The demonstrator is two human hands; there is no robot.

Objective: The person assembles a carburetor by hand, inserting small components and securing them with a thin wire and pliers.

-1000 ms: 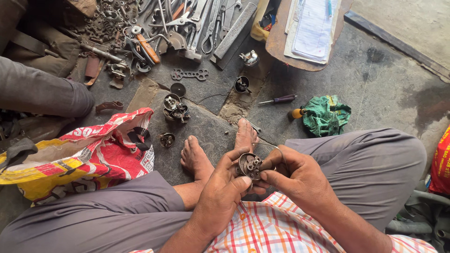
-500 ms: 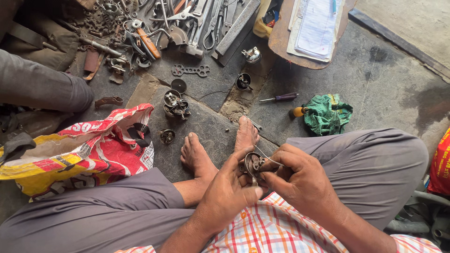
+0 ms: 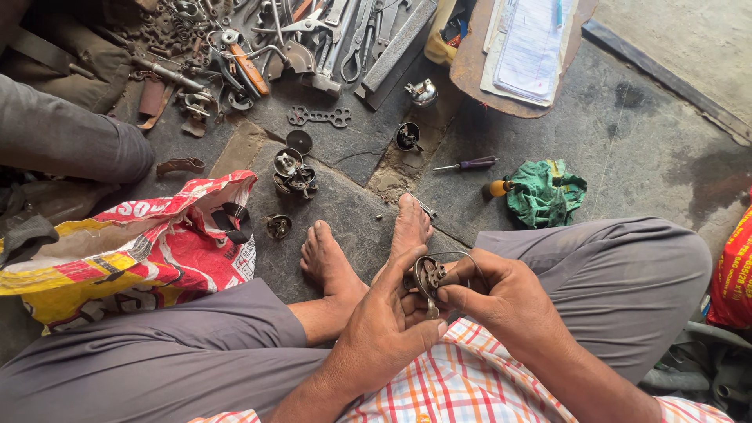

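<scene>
I sit cross-legged on the floor, bare feet in front of me. My left hand (image 3: 388,329) cups a small round rusty metal mechanism (image 3: 427,276) from below and the left. My right hand (image 3: 501,294) pinches the same part from the right with thumb and fingers. A thin wire loop (image 3: 458,255) arcs over the part between the two hands. The underside of the mechanism is hidden by my fingers.
Similar round metal parts (image 3: 291,172) lie on the stone floor ahead, with a small one (image 3: 277,226) by a red and yellow sack (image 3: 133,251). A heap of hand tools (image 3: 313,39), a screwdriver (image 3: 470,164), a green rag (image 3: 546,192) and papers on a board (image 3: 529,47) lie beyond. Another person's leg (image 3: 63,137) is at left.
The view has shifted slightly and the hands with the part sit a little lower in frame. My fingers have re-gripped the mechanism; the wire loop now shows above it.
</scene>
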